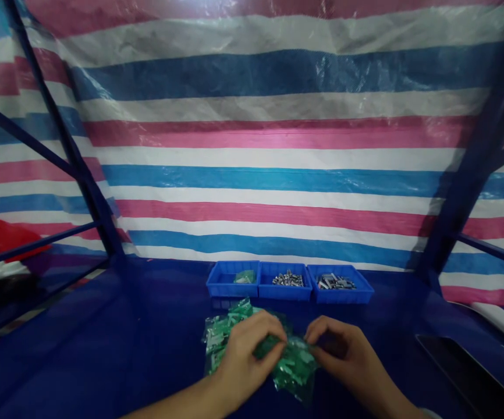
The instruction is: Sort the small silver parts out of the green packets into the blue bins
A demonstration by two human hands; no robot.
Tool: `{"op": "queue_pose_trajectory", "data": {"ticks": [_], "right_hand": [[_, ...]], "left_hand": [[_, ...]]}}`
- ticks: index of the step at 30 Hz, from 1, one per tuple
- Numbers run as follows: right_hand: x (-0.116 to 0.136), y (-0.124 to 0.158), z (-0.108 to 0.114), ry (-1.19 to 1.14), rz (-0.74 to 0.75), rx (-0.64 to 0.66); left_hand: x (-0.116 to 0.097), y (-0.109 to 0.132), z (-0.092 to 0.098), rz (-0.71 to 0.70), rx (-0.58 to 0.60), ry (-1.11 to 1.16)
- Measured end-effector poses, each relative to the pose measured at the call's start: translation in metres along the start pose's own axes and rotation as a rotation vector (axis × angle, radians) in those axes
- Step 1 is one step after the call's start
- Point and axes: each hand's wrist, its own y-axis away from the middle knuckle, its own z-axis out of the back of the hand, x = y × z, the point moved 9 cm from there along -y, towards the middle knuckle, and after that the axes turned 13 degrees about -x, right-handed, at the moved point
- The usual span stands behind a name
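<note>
A table [103, 349] with three trays side by side at its back edge: left tray [232, 283], middle tray [285, 284], right tray [340, 285]. In front of them lies a bag of small parts [298, 364], with the left hand [247, 355] and right hand [343, 352] on it. A tarp [278, 145] hangs behind.

You're at a makeshift small-parts workbench: a striped plastic tarp [278, 145] walls off the far side behind a dark blue metal frame [474, 174], and three blue bins [289, 288] of small parts line the blue tabletop [147, 326].
</note>
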Motion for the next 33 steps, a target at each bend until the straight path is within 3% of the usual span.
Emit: {"op": "queue_pose_trajectory", "data": {"ticks": [2,4,6,9,12,16,18,20,24,26,29,33], "right_hand": [[0.03,0.007,0.004,0.21,0.38,-0.037],[0.051,0.023,0.004,0.379,0.713,-0.062],[0.061,0.037,0.004,0.472,0.916,-0.078],[0.071,0.045,0.005,0.451,1.026,-0.098],[0.079,0.041,0.005,0.313,0.972,-0.128],[0.064,0.02,0.004,0.251,0.637,-0.167],[0.053,0.013,0.007,0.239,0.506,-0.207],[0.045,0.009,0.012,0.21,0.427,-0.263],[0.025,0.0,0.02,0.182,0.284,-0.306],[0.016,-0.005,0.023,0.173,0.222,-0.316],[0.007,-0.01,0.028,0.148,0.167,-0.33],[0.003,-0.015,0.031,0.118,0.15,-0.338]], "left_hand": [[-0.038,0.009,0.0,-0.456,0.044,-0.088],[-0.058,0.021,0.002,-0.73,0.043,-0.132],[-0.065,0.028,0.006,-0.867,0.012,-0.172],[-0.064,0.03,0.008,-0.936,0.012,-0.202],[-0.053,0.023,0.005,-0.786,0.08,-0.146],[-0.007,0.002,0.007,-0.201,0.069,-0.123],[0.023,-0.007,0.023,0.065,-0.051,-0.132],[0.05,-0.019,0.047,0.22,-0.192,-0.148],[0.099,-0.056,0.087,0.317,-0.293,-0.248],[0.125,-0.071,0.092,0.374,-0.214,-0.318],[0.154,-0.081,0.079,0.442,-0.013,-0.442],[0.169,-0.081,0.055,0.462,0.215,-0.612]]}}
